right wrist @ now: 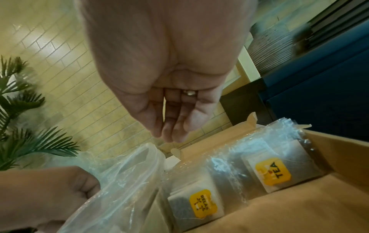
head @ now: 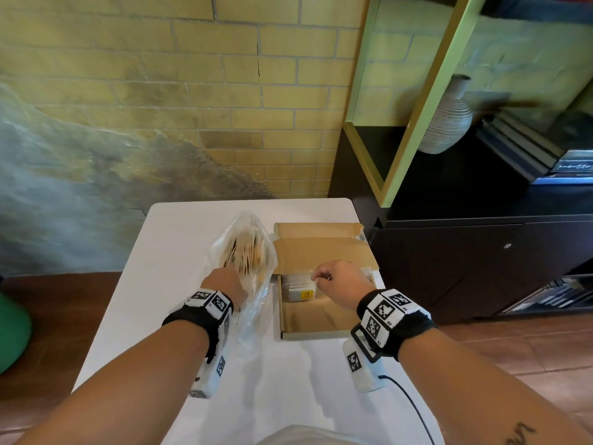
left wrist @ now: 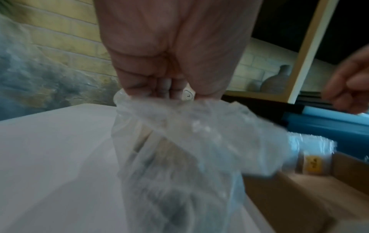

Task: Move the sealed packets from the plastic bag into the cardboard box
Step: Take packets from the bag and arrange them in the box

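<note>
A left hand (head: 229,281) pinches the plastic bag (head: 247,252) beside the cardboard box (head: 316,319). The right hand (head: 340,281) hovers over the box, empty, fingers straight. Next, probably another packet.

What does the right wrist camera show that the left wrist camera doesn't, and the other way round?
Only the right wrist view shows the right hand from the palm side, fingers loosely curled and empty above the packets, whose yellow labels read TEA and RELAX, and a green plant.

Only the left wrist view shows the left hand gripping the gathered rim of the plastic bag, and the white table.

Both show the bag, the cardboard box, packets in it, the brick wall, and the other hand.
</note>
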Demonstrator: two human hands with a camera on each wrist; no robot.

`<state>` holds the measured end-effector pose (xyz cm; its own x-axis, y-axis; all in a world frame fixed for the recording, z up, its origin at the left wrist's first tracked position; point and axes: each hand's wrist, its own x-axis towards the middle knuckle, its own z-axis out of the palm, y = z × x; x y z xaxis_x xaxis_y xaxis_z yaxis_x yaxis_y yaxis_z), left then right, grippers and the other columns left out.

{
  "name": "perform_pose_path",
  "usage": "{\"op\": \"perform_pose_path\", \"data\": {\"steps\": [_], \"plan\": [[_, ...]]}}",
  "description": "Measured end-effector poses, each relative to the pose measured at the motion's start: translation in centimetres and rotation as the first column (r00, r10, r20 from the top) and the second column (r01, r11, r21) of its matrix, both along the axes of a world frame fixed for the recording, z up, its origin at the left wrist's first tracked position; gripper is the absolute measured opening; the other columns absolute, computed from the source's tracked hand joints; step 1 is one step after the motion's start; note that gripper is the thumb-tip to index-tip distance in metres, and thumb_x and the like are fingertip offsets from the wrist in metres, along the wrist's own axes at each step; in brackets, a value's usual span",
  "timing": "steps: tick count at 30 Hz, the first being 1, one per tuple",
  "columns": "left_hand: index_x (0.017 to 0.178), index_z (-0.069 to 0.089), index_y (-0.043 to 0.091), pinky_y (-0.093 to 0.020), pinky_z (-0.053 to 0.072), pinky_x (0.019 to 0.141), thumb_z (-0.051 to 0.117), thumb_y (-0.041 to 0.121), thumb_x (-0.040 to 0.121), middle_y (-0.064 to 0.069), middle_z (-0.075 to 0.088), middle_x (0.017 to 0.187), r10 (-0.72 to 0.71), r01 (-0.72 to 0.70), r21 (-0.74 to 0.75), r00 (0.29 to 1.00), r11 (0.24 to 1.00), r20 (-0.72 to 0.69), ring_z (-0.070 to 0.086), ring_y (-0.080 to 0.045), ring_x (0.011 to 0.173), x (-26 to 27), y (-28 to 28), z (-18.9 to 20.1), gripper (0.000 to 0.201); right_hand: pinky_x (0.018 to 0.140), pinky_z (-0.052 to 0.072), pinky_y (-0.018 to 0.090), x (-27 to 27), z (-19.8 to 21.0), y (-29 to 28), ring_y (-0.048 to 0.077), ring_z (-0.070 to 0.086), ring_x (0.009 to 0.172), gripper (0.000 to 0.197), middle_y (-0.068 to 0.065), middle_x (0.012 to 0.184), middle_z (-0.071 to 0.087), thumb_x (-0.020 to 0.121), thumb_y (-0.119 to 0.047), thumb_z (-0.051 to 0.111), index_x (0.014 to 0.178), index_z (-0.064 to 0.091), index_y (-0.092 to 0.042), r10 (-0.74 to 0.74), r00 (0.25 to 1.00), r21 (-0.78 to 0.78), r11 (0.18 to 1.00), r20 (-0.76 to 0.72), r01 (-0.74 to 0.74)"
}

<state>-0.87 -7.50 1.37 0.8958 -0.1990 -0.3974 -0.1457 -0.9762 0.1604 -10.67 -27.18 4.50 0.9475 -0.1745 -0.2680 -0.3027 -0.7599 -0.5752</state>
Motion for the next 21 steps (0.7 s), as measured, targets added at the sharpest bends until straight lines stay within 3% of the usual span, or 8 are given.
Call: {"op": "perform_pose_path", "data": {"steps": [3, 5, 7, 9, 11, 16, 19, 21], "plan": [[0.108, 0.059, 0.005, -0.024, 0.046, 0.071, 0.049, 0.012, 0.089, -0.008, 0.065, 0.106, -0.072, 0.073, 0.047, 0.997, 0.996, -0.030, 0.064, -0.024, 0.097, -0.7, -0.1, -0.5, 0.023, 0.079, 0.046, 0.023, 0.1, 0.4, 0.9, 0.017, 0.061, 0.096, 0.023, 0.002, 0.106, 0.066, 0.092, -0.017, 0.048, 0.106, 0.066, -0.016, -0.001, 1.000, -0.003, 1.000, -0.005, 0.001], [0.110, 0.058, 0.005, -0.025, 0.048, 0.073, 0.046, 0.008, 0.089, -0.008, 0.065, 0.106, -0.078, 0.080, 0.028, 0.996, 0.996, -0.043, 0.064, -0.025, 0.097, -0.8, 0.0, -0.3, 0.024, 0.079, 0.046, 0.024, 0.1, 0.7, 1.5, 0.017, 0.061, 0.097, 0.023, 0.003, 0.106, 0.066, 0.092, -0.017, 0.048, 0.107, 0.066, -0.016, -0.008, 1.000, 0.006, 1.000, -0.005, 0.008], [0.103, 0.058, 0.003, -0.025, 0.048, 0.069, 0.045, 0.004, 0.086, -0.008, 0.063, 0.094, -0.071, 0.070, -0.015, 0.996, 0.997, -0.053, 0.062, -0.024, 0.085, -0.6, 0.2, 0.2, 0.021, 0.081, 0.048, 0.026, 0.2, 0.9, 1.9, 0.018, 0.061, 0.096, 0.023, 0.003, 0.106, 0.067, 0.092, -0.018, 0.049, 0.106, 0.066, -0.016, -0.019, 1.000, 0.014, 1.000, 0.001, 0.019], [0.085, 0.056, 0.004, -0.023, 0.044, 0.061, 0.045, 0.003, 0.084, -0.004, 0.055, 0.079, -0.054, 0.052, -0.057, 0.998, 0.997, -0.028, 0.055, -0.023, 0.075, -0.3, 0.5, 1.0, 0.011, 0.082, 0.049, 0.027, 0.2, 1.1, 2.3, 0.018, 0.062, 0.096, 0.022, 0.003, 0.105, 0.067, 0.092, -0.018, 0.049, 0.106, 0.066, -0.016, -0.025, 1.000, 0.014, 1.000, 0.013, 0.024], [0.070, 0.047, 0.008, -0.025, 0.042, 0.060, 0.045, 0.004, 0.084, -0.004, 0.053, 0.076, -0.032, 0.032, -0.106, 0.999, 0.994, -0.002, 0.053, -0.023, 0.073, 0.0, 0.7, 1.9, 0.015, 0.080, 0.048, 0.025, 0.3, 1.1, 2.7, 0.018, 0.061, 0.095, 0.022, 0.002, 0.105, 0.067, 0.092, -0.017, 0.049, 0.105, 0.067, -0.015, -0.039, 0.999, 0.025, 0.999, 0.033, 0.038], [0.063, 0.046, 0.011, -0.028, 0.040, 0.065, 0.045, 0.007, 0.087, -0.004, 0.052, 0.071, 0.018, -0.016, -0.183, 1.000, 0.983, 0.011, 0.053, -0.024, 0.076, 0.9, 1.6, 3.3, 0.024, 0.074, 0.047, 0.025, 1.0, 0.9, 4.8, 0.015, 0.057, 0.086, 0.020, 0.003, 0.100, 0.066, 0.092, -0.016, 0.049, 0.101, 0.066, -0.014, -0.075, 0.995, 0.096, 0.993, 0.062, 0.069], [0.077, 0.058, 0.004, -0.029, 0.039, 0.068, 0.042, 0.009, 0.090, -0.014, 0.064, 0.090, 0.029, -0.020, -0.263, 0.999, 0.964, 0.030, 0.058, -0.029, 0.085, 0.8, 2.1, 3.9, 0.021, 0.065, 0.042, 0.015, 1.6, 0.6, 6.7, 0.012, 0.055, 0.088, 0.022, -0.001, 0.102, 0.062, 0.091, -0.017, 0.052, 0.110, 0.063, -0.016, -0.077, 0.996, 0.142, 0.987, 0.041, 0.071], [0.096, 0.062, -0.006, -0.031, 0.038, 0.071, 0.040, 0.011, 0.093, -0.022, 0.064, 0.104, 0.023, -0.013, -0.328, 0.999, 0.945, 0.024, 0.059, -0.035, 0.098, 0.6, 2.2, 4.4, 0.028, 0.078, 0.047, 0.019, 2.2, 0.5, 7.9, 0.014, 0.055, 0.100, 0.037, -0.001, 0.111, 0.057, 0.090, -0.017, 0.054, 0.127, 0.054, -0.016, -0.064, 0.998, 0.170, 0.984, 0.030, 0.058]]}}
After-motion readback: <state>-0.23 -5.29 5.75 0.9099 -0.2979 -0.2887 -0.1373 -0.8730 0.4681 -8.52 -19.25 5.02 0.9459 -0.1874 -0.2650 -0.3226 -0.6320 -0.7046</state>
